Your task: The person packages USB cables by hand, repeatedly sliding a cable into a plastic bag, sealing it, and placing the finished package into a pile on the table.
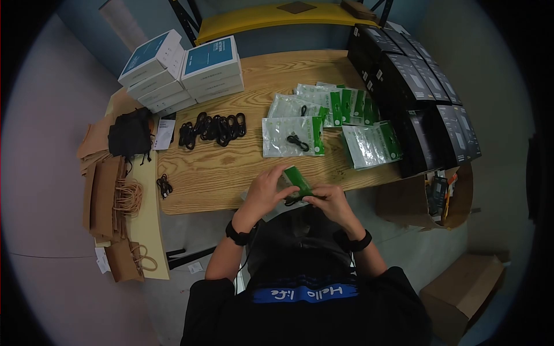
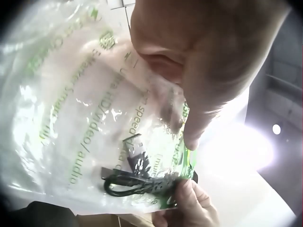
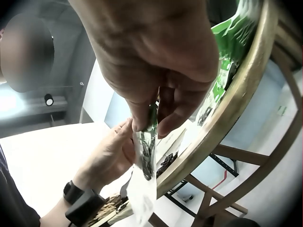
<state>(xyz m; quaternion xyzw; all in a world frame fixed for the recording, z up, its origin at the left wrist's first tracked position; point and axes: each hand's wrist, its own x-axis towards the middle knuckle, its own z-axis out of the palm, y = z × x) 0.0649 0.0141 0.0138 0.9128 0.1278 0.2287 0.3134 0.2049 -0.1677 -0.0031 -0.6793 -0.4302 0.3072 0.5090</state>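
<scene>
A clear plastic zip bag with a green header (image 1: 297,180) is held between both hands at the table's front edge. My left hand (image 1: 265,189) pinches the header's left part with thumb and fingers. On the other side my right hand (image 1: 329,202) pinches its right end between thumb and fingers. Inside the bag (image 2: 71,118), printed with green text, lies a coiled black USB cable (image 2: 137,184) close to the header. In the right wrist view the bag (image 3: 142,196) hangs below the fingers, seen edge-on.
Filled bags (image 1: 291,130) lie in an overlapping row ahead, with another stack (image 1: 369,147) to the right. Coiled black cables (image 1: 216,128) lie left of centre. White boxes (image 1: 210,69), black boxes (image 1: 410,78) and brown paper bags (image 1: 104,196) surround them. An open carton (image 1: 398,207) stands lower right.
</scene>
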